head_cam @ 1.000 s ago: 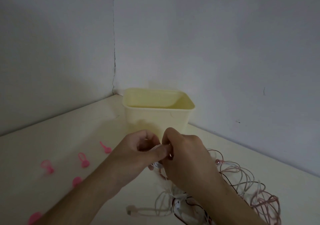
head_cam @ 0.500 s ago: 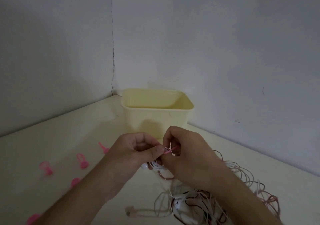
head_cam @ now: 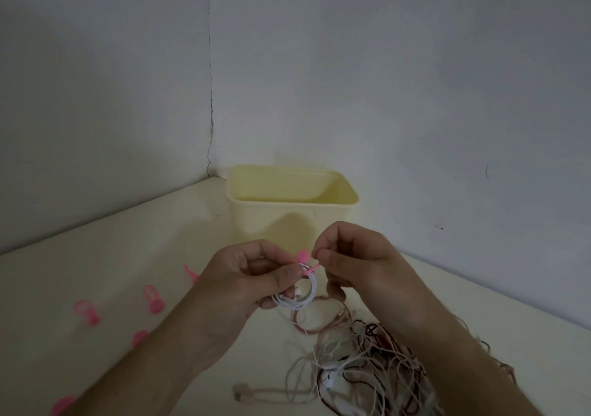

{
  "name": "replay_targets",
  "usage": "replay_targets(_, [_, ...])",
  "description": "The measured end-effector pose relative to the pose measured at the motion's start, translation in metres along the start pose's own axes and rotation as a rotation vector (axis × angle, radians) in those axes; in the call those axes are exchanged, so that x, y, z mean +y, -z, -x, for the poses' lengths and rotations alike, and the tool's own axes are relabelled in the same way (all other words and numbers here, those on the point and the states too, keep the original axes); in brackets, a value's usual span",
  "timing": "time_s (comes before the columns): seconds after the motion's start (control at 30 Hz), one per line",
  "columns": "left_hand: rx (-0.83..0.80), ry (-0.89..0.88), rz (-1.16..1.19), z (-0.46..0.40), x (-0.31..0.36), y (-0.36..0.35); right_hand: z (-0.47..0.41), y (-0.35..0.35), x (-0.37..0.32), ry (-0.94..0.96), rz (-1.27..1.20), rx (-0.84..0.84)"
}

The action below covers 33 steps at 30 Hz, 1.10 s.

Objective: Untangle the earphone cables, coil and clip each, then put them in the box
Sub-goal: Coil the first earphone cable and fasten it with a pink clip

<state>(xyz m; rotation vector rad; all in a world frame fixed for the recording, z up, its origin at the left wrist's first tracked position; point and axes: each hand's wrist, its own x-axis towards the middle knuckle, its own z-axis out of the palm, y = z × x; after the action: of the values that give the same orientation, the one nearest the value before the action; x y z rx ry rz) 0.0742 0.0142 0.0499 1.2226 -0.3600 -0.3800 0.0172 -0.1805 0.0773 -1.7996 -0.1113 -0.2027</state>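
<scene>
Hands have drawn apart: left hand (head_cam: 243,275) grips white coil (head_cam: 299,297); right hand (head_cam: 355,255) fingers pinch pink clip (head_cam: 308,263) tail.

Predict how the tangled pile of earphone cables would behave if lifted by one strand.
The tangled cable pile looks thin and floppy, so it would probably droop. Its crossing loops suggest several cables would likely lift together. It is probably light.

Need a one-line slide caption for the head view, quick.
Both hands fasten a pink clip around a coiled white earphone cable before the yellow box.
</scene>
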Motion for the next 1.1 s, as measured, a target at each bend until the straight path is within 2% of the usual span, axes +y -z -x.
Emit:
replay_targets(0.1, [-0.003,-0.037,-0.028,0.002,0.001,-0.001,0.000,-0.004,0.002,0.084,0.125,0.049])
replay_targets(0.2, [0.000,-0.073,-0.026,0.003,0.003,-0.002,0.000,-0.010,0.005,0.124,0.119,0.088])
replay_targets(0.33, [0.025,-0.122,-0.034,0.003,0.003,-0.002,-0.002,-0.019,0.011,0.087,0.139,0.135])
replay_targets(0.47, [0.078,-0.122,-0.074,0.000,0.001,-0.001,-0.001,-0.023,0.014,0.024,0.314,0.191])
replay_targets(0.57, [0.092,-0.131,-0.096,0.001,0.002,-0.001,0.000,-0.025,0.014,0.002,0.354,0.235])
replay_targets(0.9, [0.111,-0.172,-0.098,0.003,0.004,-0.004,0.002,-0.034,0.014,-0.201,-0.229,0.201])
replay_targets(1.1, [0.134,-0.200,-0.124,0.002,0.004,-0.002,0.001,-0.035,0.018,-0.189,-0.369,0.170])
